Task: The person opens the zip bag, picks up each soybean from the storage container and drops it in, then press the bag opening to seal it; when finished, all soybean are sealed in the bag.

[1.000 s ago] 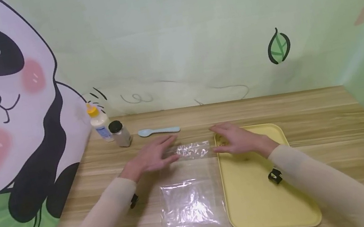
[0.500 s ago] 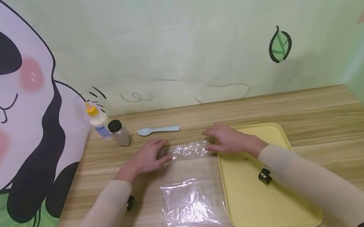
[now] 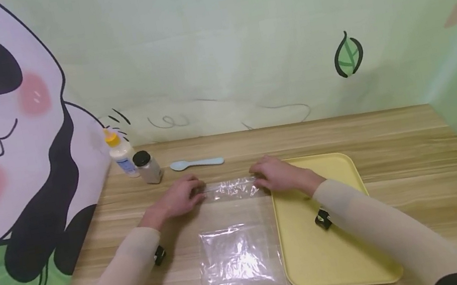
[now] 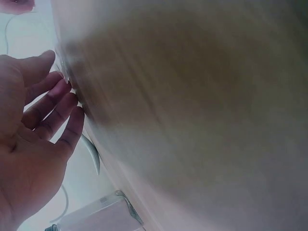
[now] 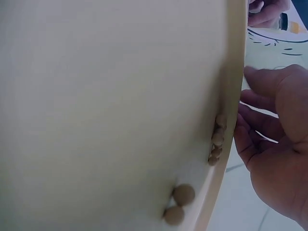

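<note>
A clear zip-lock bag (image 3: 236, 258) lies flat on the wooden table, its shiny zip strip (image 3: 234, 188) towards the back. At the strip's left end is my left hand (image 3: 180, 197), fingers bent, a gap between thumb and fingertips. My right hand (image 3: 277, 174) is at the strip's right end, over the left edge of a yellow tray (image 3: 331, 257). In the left wrist view the left hand (image 4: 36, 120) has its fingers loosely bent near the bag's edge. The right wrist view shows the right hand (image 5: 284, 139) beyond the tray rim, thumb and fingers apart.
Several small brown balls (image 5: 217, 138) lie along the tray's inner edge, with two larger brown balls (image 5: 184, 194) nearby. A light blue spoon (image 3: 196, 163), a black-lidded jar (image 3: 149, 170) and a yellow-capped bottle (image 3: 123, 156) stand or lie near the back wall.
Both hands have moved left and their fingers have bent closer together, now near the two ends of the zip strip. The bag, tray and other things have stayed put.
</note>
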Demonstrator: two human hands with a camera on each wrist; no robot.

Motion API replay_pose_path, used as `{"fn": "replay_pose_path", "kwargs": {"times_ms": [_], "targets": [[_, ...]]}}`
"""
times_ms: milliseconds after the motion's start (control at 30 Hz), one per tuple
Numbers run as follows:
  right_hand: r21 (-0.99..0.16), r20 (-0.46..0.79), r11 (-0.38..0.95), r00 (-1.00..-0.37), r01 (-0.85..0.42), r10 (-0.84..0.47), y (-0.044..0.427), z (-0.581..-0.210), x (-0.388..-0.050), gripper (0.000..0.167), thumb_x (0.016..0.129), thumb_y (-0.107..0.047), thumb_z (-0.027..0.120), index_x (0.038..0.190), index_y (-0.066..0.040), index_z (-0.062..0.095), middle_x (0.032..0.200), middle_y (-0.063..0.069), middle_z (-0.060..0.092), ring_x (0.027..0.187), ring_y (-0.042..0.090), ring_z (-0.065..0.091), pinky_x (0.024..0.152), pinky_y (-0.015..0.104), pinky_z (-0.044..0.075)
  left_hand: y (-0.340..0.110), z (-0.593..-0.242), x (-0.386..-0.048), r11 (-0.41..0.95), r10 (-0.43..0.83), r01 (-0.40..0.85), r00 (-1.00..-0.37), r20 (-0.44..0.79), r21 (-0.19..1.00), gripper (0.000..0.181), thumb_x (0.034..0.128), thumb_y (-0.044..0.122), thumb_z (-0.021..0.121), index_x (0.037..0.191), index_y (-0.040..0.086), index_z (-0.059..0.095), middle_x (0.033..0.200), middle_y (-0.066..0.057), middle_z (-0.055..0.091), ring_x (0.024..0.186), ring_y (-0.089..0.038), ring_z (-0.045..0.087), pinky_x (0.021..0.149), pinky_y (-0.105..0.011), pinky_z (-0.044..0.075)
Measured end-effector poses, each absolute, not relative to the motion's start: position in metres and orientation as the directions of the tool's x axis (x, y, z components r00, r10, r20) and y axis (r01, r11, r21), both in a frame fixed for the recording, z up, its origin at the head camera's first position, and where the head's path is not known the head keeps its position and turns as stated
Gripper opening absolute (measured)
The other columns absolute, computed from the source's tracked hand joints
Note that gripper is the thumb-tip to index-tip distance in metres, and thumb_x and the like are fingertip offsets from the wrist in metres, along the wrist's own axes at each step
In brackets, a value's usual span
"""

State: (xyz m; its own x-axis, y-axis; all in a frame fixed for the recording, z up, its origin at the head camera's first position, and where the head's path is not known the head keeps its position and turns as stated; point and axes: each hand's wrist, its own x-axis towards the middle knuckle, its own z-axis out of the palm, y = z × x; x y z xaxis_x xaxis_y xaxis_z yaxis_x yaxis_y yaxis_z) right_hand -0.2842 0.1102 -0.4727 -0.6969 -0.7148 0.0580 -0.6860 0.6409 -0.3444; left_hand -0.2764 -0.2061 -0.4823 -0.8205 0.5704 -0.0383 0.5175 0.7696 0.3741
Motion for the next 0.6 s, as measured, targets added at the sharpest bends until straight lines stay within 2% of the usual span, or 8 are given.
{"fn": "replay_pose_path", "kwargs": {"times_ms": [167,433,600], "targets": [[-0.330,0.031,0.656,-0.702,-0.679,-0.712,0.1056,-0.4748,-0.2854,0.030,0.092,-0.018,0.064,0.117,-0.001,0.064,0.109,0.012,0.069,0.105,0.028,0.061,0.101,0.044,0.047,-0.2048,-0.4849,-0.2783,0.760,0.589,0.551,-0.808,-0.007,0.344,0.031,0.0909,0.019,0.067,0.117,0.002,0.066,0.108,-0.010,0.062,0.099,-0.025,0.060,0.093,-0.043,0.052],[-0.306,0.005,0.687,-0.723,-0.659,-0.691,0.1013,-0.4773,-0.2882,0.024,0.091,-0.015,0.065,0.111,-0.003,0.067,0.107,0.010,0.070,0.105,0.026,0.061,0.101,0.042,0.047,-0.2017,-0.4831,-0.2814,0.784,0.550,0.508,-0.835,-0.020,0.355,0.028,0.0886,0.018,0.070,0.112,0.004,0.068,0.109,-0.009,0.064,0.101,-0.025,0.062,0.094,-0.041,0.053],[-0.293,0.025,0.674,-0.710,-0.678,-0.703,0.0997,-0.4782,-0.2906,0.016,0.089,-0.012,0.067,0.102,-0.004,0.070,0.101,0.008,0.071,0.099,0.025,0.063,0.098,0.041,0.049,-0.1995,-0.4827,-0.2830,0.791,0.530,0.481,-0.848,-0.030,0.377,0.025,0.0875,0.017,0.071,0.109,0.005,0.068,0.105,-0.007,0.064,0.099,-0.023,0.061,0.092,-0.039,0.053]]}}
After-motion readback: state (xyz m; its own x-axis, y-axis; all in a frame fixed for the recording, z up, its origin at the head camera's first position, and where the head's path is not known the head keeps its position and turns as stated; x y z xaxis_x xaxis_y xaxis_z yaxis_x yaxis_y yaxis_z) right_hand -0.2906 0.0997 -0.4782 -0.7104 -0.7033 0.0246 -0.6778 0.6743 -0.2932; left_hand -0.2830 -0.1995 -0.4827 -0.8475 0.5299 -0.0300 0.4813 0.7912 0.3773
